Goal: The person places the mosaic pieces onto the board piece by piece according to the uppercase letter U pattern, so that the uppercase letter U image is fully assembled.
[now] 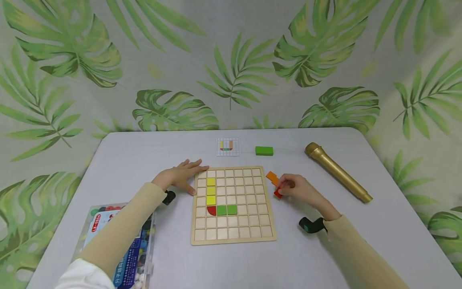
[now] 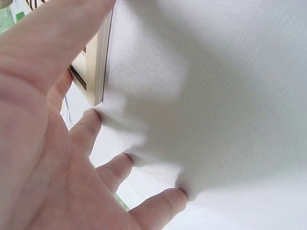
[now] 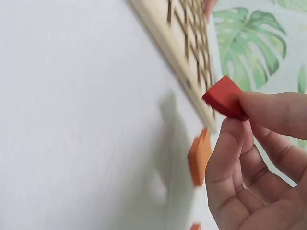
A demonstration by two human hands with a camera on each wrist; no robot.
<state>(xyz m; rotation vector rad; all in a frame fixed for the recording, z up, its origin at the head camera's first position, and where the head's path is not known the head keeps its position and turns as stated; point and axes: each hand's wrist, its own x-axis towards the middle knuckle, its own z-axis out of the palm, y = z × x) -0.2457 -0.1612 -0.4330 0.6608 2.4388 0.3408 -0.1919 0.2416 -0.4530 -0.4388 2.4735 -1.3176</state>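
A wooden grid board (image 1: 233, 234) lies in the middle of the table. Three yellow tiles (image 1: 211, 191) run down one column, with a rounded red tile (image 1: 211, 210) and two green tiles (image 1: 226, 210) in a row below. My left hand (image 1: 178, 176) rests at the board's far left corner, its fingers (image 2: 117, 167) spread on the tablecloth and along the edge. Just right of the board, my right hand (image 1: 297, 188) pinches a small red tile (image 3: 224, 97) between thumb and fingertips. Orange tiles (image 1: 272, 177) lie on the table beside that hand.
A small pattern card (image 1: 228, 147) and green blocks (image 1: 264, 151) sit beyond the board. A gold microphone (image 1: 337, 172) lies at the right. Under my left forearm is a clear plastic case (image 1: 149, 245) of coloured pieces. A leaf-print cloth (image 1: 234, 80) hangs behind the table.
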